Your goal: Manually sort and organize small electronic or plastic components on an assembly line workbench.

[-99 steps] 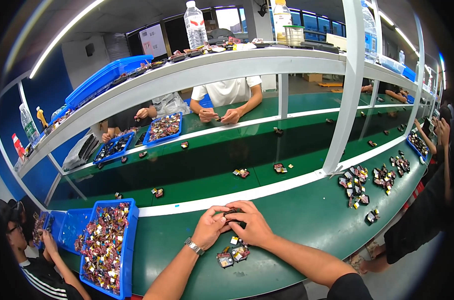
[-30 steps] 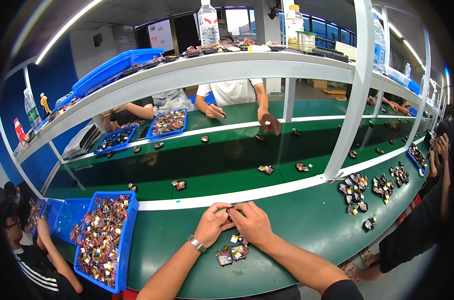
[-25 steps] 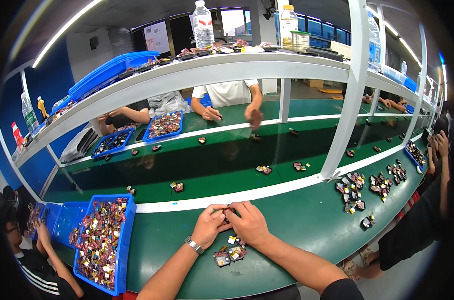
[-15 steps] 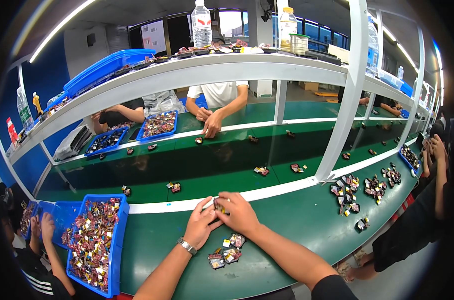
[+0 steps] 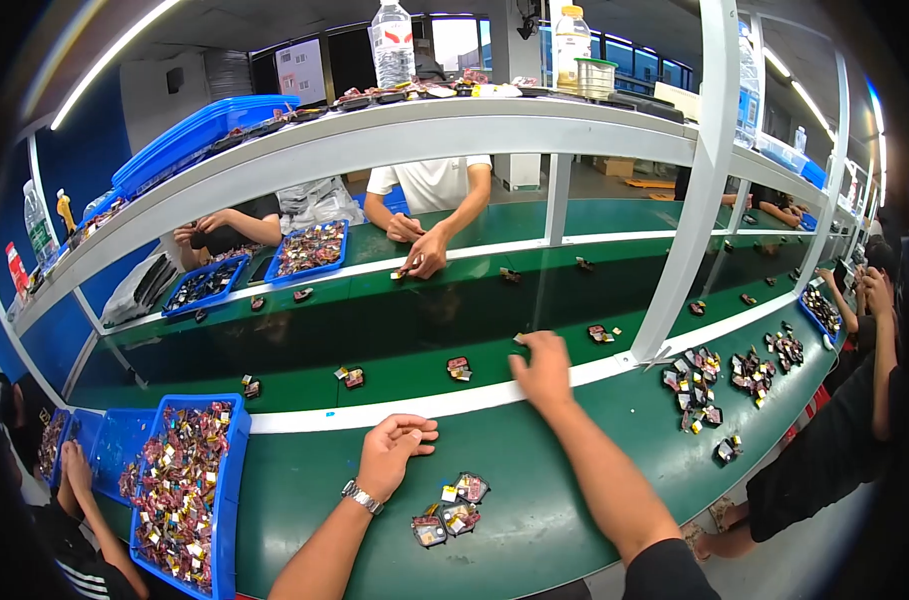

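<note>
Left hand [image 5: 389, 456] half-curled, empty. Right hand [image 5: 544, 370] over belt [image 5: 406, 378]: can't tell its grip. Modules [image 5: 461, 518] clustered close, likely for reach.

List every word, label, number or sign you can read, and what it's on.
None is clearly readable.
Clear bottle: red-marked label, print too small.
Yellow-capped bottle: pale label, too small.
White wall panel: dark marks, blurred.
Parts near the left hand: pale tags, too small.
</note>
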Demonstrator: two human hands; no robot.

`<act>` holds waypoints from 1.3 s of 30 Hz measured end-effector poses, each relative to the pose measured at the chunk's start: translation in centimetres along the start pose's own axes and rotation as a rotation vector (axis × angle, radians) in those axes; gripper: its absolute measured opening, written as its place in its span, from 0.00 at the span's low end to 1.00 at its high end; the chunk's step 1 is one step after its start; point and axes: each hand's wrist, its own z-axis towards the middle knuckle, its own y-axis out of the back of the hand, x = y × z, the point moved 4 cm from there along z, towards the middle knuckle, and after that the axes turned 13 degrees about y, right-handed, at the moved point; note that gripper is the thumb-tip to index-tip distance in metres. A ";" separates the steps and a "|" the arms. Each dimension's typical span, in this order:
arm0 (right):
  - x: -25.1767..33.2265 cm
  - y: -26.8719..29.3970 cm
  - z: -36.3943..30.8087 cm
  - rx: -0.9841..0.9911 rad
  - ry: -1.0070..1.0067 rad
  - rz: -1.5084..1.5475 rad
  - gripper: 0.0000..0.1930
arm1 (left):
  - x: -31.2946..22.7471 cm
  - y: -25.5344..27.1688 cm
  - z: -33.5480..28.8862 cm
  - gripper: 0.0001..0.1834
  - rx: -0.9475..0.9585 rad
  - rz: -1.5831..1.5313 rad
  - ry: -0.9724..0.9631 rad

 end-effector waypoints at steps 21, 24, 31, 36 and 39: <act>0.0 4.3 -3.5 0.004 -0.228 0.277 0.27 | 1.0 0.9 -3.0 0.07 -0.207 -0.070 -0.116; 3.3 8.3 -5.7 0.123 -0.110 0.383 0.27 | 0.8 1.2 -4.4 0.07 -0.202 -0.109 -0.136; 8.5 10.8 -6.5 0.346 0.011 0.625 0.29 | -0.8 0.6 -4.1 0.11 -0.117 -0.101 0.046; 13.6 5.5 -4.1 0.477 0.219 0.704 0.32 | -2.0 -2.3 -3.7 0.24 0.228 -0.041 0.221; 15.0 3.1 -4.0 0.530 0.289 0.699 0.34 | -0.5 -0.2 -3.2 0.24 0.246 -0.069 0.251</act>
